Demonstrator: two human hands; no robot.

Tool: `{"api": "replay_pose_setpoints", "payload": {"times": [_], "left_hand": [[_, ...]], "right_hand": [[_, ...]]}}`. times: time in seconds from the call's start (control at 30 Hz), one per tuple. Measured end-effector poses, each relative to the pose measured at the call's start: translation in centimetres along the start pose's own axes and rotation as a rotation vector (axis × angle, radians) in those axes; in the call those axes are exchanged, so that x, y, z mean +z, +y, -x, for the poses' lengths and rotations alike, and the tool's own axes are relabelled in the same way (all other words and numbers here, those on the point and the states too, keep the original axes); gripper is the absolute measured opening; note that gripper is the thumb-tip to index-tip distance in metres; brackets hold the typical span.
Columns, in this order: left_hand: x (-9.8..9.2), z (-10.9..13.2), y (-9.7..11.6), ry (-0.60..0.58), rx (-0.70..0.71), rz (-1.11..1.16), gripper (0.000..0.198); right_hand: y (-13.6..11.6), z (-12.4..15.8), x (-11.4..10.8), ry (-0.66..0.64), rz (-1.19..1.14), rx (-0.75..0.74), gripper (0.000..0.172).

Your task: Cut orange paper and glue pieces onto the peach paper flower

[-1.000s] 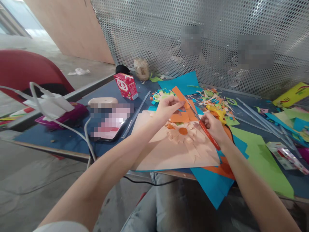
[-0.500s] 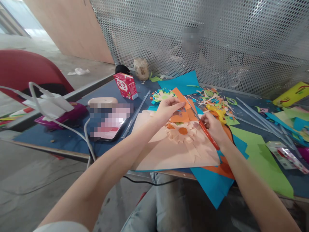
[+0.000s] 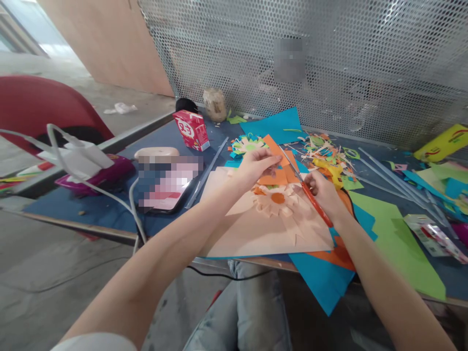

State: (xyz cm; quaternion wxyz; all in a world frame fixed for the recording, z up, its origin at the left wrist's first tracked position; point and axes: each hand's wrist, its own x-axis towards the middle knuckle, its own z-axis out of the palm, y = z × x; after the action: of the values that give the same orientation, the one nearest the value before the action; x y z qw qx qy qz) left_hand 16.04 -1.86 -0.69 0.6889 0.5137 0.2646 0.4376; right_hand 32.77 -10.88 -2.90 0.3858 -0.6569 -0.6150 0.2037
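Note:
My left hand is closed on a piece of orange paper, pinching it between thumb and fingers. My right hand grips orange-handled scissors, whose blades point up and left to the edge of that paper. Below both hands a peach paper flower with an orange centre lies on a peach sheet. Behind my left hand sits another paper flower with a pale green centre and blue fringe. My left fingertips partly hide the paper.
Paper scraps and a yellow glue gun lie beyond my right hand. Left are a phone, a red box and a purple power strip with cables. Blue sheets overhang the front edge. A perforated metal panel stands behind.
Almost nothing differs. The view has shifted very slightly; both hands keep their hold on the orange paper and the scissors.

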Motion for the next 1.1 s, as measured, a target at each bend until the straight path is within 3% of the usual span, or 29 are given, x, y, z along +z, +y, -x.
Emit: {"api": "replay_pose_setpoints", "payload": {"times": [1.1], "left_hand": [[-0.05, -0.05, -0.33, 0.022, 0.043, 0.004, 0.016]], "right_hand": [[-0.3, 0.15, -0.15, 0.007, 0.028, -0.022, 0.036]]}}
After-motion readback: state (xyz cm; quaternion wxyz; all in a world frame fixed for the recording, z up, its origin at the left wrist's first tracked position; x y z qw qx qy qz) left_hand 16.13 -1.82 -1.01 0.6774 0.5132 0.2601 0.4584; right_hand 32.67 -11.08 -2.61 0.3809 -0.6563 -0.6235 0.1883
